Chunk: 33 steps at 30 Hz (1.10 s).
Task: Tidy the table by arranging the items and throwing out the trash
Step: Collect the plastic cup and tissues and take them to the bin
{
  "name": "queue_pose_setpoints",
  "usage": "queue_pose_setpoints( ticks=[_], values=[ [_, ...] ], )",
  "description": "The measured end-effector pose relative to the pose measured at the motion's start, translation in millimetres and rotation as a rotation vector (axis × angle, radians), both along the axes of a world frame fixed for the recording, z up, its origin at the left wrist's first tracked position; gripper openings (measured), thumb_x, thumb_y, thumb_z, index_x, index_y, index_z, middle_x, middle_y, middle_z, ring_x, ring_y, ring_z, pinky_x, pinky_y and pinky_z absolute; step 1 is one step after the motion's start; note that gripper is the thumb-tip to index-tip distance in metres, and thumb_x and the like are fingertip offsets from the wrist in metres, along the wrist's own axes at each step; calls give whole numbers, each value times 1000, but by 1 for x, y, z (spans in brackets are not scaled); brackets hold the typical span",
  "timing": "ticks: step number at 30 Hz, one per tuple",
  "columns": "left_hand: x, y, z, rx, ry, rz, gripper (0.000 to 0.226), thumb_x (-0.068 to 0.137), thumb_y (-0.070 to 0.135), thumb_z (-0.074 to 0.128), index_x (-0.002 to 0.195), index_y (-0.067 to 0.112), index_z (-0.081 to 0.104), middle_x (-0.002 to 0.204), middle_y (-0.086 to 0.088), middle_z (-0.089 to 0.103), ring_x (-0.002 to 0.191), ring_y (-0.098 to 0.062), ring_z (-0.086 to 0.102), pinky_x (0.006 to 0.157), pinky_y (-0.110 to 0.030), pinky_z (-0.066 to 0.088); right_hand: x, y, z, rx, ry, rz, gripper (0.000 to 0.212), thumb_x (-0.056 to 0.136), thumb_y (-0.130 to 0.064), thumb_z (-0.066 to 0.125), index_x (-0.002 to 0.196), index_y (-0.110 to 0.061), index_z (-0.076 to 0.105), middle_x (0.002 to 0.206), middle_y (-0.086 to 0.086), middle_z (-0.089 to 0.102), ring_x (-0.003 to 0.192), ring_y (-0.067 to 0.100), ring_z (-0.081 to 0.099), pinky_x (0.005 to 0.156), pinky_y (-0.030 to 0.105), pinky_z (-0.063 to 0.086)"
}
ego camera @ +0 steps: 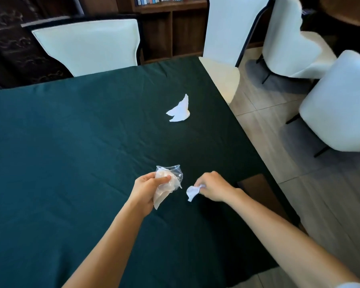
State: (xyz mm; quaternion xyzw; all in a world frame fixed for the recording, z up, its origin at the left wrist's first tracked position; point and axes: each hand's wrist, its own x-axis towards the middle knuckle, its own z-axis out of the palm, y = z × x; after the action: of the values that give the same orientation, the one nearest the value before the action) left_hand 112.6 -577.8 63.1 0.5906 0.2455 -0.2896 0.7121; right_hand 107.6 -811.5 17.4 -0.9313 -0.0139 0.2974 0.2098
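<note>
My left hand [149,187] is shut on a crushed clear plastic cup [170,175] with crumpled wrapping stuffed in it, held just above the dark green tablecloth [71,142]. My right hand [213,186], a short way to the right of the cup, pinches a small crumpled white tissue [192,192] that hangs from its fingertips. Farther back on the cloth, toward the right edge, lies a second white tissue [179,110], loosely folded and alone.
White chairs stand at the far side [87,44] and at the right corner [222,38], two more on the tiled floor to the right [339,100]. A brown cardboard box [258,190] sits on the floor against the table's right edge. A bookshelf [170,28] stands behind.
</note>
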Motion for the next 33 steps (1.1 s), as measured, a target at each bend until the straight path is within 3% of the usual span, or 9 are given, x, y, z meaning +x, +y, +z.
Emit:
queue_pose_setpoints(
  ticks=[2,5,8,12,17,21,25,29,33],
  values=[
    [13,-5,-2,10,-12,8,16,89,-1,74,104,-5,75,97,-19,79,79,-27,75,75,-34,61,29,-6,12,82,-34,-44,19,87,-16,63,78,-25,78,76,-6,71,82,20,63,70,28,48],
    [35,-12,-4,27,-31,22,19,88,-1,75,106,-5,75,97,-19,80,80,-27,75,75,-34,61,79,-14,23,83,-74,-69,24,80,-16,69,99,-24,81,95,0,76,89,22,68,79,34,58],
    [59,-17,-7,45,-44,50,20,88,-2,75,107,-6,75,94,-17,80,77,-25,75,65,-29,61,131,-22,22,47,-146,-89,17,81,-11,61,84,-11,78,81,9,73,71,29,58,60,33,49],
    [93,-20,-19,57,-66,95,12,87,-2,76,99,-2,76,86,-11,81,70,-20,77,61,-26,60,194,-29,16,49,-288,-249,20,82,-4,52,82,-1,72,78,15,68,70,29,52,60,31,43],
    [134,-21,-44,19,-79,144,9,88,-2,76,97,0,76,83,-11,80,67,-19,76,60,-26,61,250,-23,-5,27,-457,-362,28,89,-4,54,105,-18,72,96,10,66,88,35,63,74,38,57],
    [150,-17,-71,19,-64,155,8,88,0,76,96,1,77,84,-11,80,71,-21,75,65,-28,61,288,-7,-29,38,-688,-327,34,93,-1,51,114,-9,76,120,18,70,110,39,65,92,41,53],
    [154,-12,-93,42,-25,151,7,89,0,76,95,1,77,85,-13,81,70,-21,76,62,-27,60,312,13,-57,-96,-569,-200,34,99,-14,51,128,-11,69,149,15,50,133,37,49,102,43,47],
    [154,-2,-101,23,-5,168,12,90,0,75,101,-1,78,93,-17,82,77,-25,76,68,-31,62,309,29,-80,-146,-370,-23,61,92,-52,54,136,-9,54,151,11,39,142,30,36,105,44,44],
    [154,11,-95,1,-5,178,8,90,-1,74,97,-1,77,89,-16,81,74,-23,76,68,-31,61,298,25,-83,-112,-477,-5,38,99,-34,54,127,-10,58,142,8,52,131,32,49,92,40,45]
  ],
)
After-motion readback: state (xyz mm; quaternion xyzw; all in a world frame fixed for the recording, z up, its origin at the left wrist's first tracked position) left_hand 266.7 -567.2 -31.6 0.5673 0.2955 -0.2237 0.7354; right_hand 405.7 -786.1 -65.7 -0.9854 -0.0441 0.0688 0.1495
